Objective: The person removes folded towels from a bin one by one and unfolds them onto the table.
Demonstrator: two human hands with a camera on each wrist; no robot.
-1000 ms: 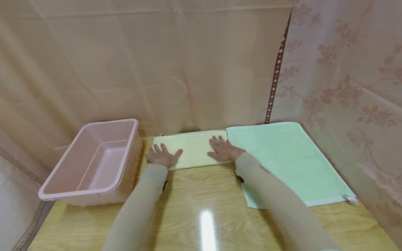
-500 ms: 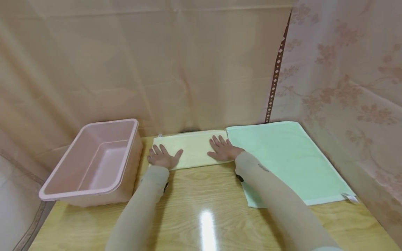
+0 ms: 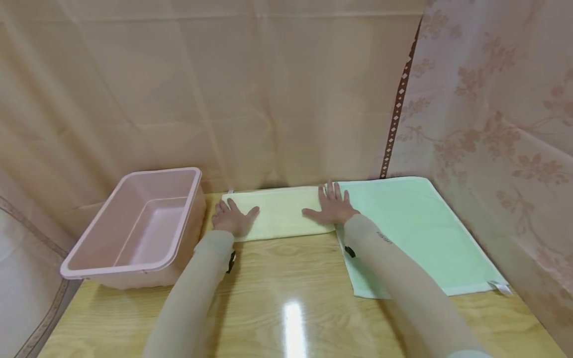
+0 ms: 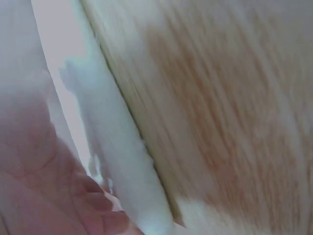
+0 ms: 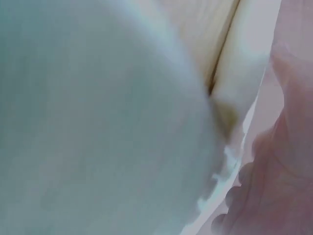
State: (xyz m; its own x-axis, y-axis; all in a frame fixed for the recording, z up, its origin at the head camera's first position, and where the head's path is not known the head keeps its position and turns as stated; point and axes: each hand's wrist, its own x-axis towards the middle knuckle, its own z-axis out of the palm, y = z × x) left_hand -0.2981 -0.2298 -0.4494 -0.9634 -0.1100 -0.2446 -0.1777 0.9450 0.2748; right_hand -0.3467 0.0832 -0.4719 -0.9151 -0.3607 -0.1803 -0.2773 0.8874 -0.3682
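Observation:
A folded pale yellow towel (image 3: pixel 282 211) lies flat against the back curtain in the head view. My left hand (image 3: pixel 233 219) is over its left end, fingers spread and thumb pointing inward. At the other end is my right hand (image 3: pixel 332 208), fingers straight, where the yellow towel meets a spread mint-green towel (image 3: pixel 416 228). The left wrist view shows the folded towel edge (image 4: pixel 112 142) beside my palm (image 4: pixel 34 166). In the right wrist view the green towel (image 5: pixel 88 122) fills the left side, and my right palm (image 5: pixel 279 176) shows at the right edge.
A pink plastic basin (image 3: pixel 183 233) stands on the left of the wooden table (image 3: pixel 268 283). Curtains (image 3: pixel 291 99) hang close behind and along the right side. A white tag (image 3: pixel 499 287) sticks out from the green towel's near right corner.
My right hand has shifted right, from the yellow towel's surface to its right edge beside the green towel. The left hand has moved slightly left, and the head view has shifted a little.

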